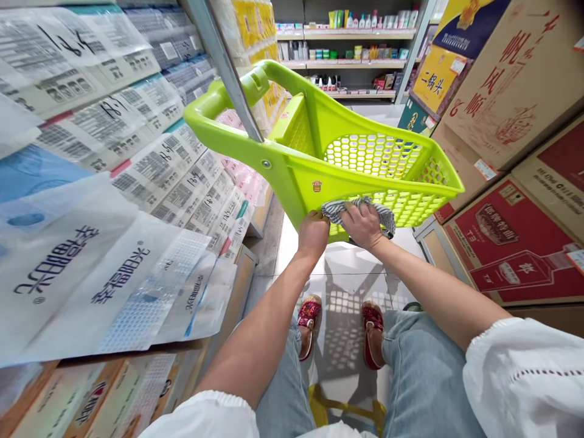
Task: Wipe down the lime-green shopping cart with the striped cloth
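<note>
Presently, centre of frame: lime-green plastic shopping basket — probably light, stiff, smooth. Left hand grips its lower edge, fingers curled on the rim; right hand presses a soft striped cloth flat against the mesh wall, fingers together — rim looks the soundest hold.

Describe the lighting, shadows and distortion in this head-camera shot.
Head view: bright, even shop light; the green basket throws a mesh-patterned shadow onto the glossy floor tiles, which show glare; wide-angle distortion bends the shelf packages and cartons outward; the hands and cloth stay sharp.
</note>
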`<state>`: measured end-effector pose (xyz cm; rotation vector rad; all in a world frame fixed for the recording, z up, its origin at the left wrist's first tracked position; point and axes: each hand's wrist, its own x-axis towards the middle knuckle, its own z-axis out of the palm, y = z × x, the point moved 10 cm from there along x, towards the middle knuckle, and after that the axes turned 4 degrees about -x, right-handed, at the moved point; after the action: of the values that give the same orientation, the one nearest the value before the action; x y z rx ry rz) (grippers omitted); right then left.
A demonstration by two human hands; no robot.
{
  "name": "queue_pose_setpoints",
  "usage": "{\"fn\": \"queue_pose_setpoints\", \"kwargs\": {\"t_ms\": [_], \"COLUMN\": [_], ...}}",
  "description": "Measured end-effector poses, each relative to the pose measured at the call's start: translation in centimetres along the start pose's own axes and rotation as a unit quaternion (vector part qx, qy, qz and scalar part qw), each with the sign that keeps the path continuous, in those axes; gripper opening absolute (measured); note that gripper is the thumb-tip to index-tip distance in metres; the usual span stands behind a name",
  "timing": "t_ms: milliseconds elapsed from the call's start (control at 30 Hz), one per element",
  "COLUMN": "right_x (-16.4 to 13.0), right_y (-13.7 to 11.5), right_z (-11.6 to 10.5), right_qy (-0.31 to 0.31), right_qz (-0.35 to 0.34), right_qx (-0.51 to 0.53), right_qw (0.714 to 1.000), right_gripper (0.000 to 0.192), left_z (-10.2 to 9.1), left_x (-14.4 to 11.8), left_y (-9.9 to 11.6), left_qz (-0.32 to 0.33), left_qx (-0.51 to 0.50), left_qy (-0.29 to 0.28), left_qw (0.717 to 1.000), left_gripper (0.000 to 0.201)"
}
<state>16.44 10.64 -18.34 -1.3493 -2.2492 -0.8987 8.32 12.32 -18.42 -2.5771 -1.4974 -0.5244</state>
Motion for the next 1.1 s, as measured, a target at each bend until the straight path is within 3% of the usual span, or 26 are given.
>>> {"fn": "queue_pose_setpoints", "kwargs": {"t_ms": [133,267,400,600,700,833,1000,1100], "right_x": [-2.8,-3.8,-1.6,1.8,2.2,1.1,-2.7,-4.3], "right_y": [-3.5,-5.0,-2.6,2.9,4.5,2.1,-2.6,-4.5], "right_z": [3.5,4.2,2.2,-4.0,-5.1,-2.6,3.0,4.7], "right_qy": [-0.081,-0.108,-0.087,0.021,0.052,0.022,-0.082,-0.124], "right_qz": [-0.083,-0.138,-0.097,0.021,0.081,0.026,-0.069,-0.122], "right_qx": [0.028,0.046,0.028,0.000,-0.002,-0.002,0.039,0.063], "right_qw": [0.993,0.983,0.991,1.000,0.995,0.999,0.993,0.983], "right_gripper": [0.026,0.027,0.028,0.027,0.027,0.025,0.025,0.027], "left_z": [-0.4,-0.3,-0.4,-0.5,-0.3,-0.2,-0.2,-0.1], "left_x": [0.0,0.1,0.1,0.2,0.2,0.1,0.0,0.1], "left_y": [0.3,0.3,0.4,0.3,0.2,0.2,0.2,0.1], "left_qz": [0.010,0.006,0.007,-0.004,-0.006,-0.003,0.003,0.007], "left_qx": [0.009,0.018,0.021,0.008,0.008,0.004,0.005,0.008], "left_qy": [0.012,0.009,0.007,0.009,0.006,-0.006,0.004,0.013], "left_qw": [1.000,1.000,1.000,1.000,1.000,1.000,1.000,1.000], "left_gripper": [0.027,0.028,0.028,0.027,0.026,0.023,0.025,0.027]}}
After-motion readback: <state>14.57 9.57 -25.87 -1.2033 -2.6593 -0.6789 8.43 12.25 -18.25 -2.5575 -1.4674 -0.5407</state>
